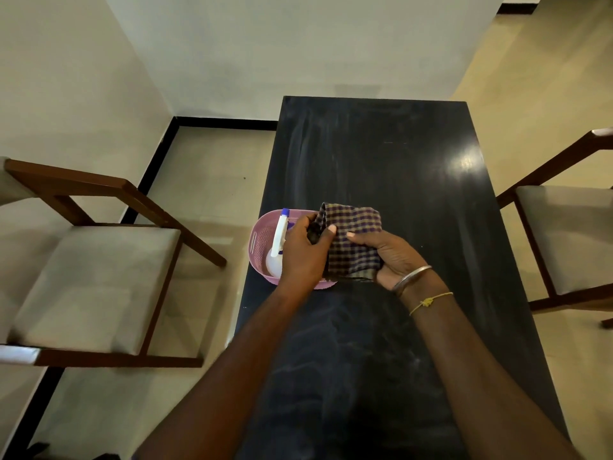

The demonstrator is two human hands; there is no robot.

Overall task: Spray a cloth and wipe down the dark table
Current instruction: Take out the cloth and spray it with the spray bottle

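Together: left grip (305, 254); cloth (357, 224); right grip (396, 258)

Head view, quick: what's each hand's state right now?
Left hand: fingers curled on the purple checked fabric cloth, holding it.
Right hand: also holding that cloth, thumb pressed on top.

The dark table (381, 154), seemingly dusty, bears a pink basket (259, 242) at its left edge.
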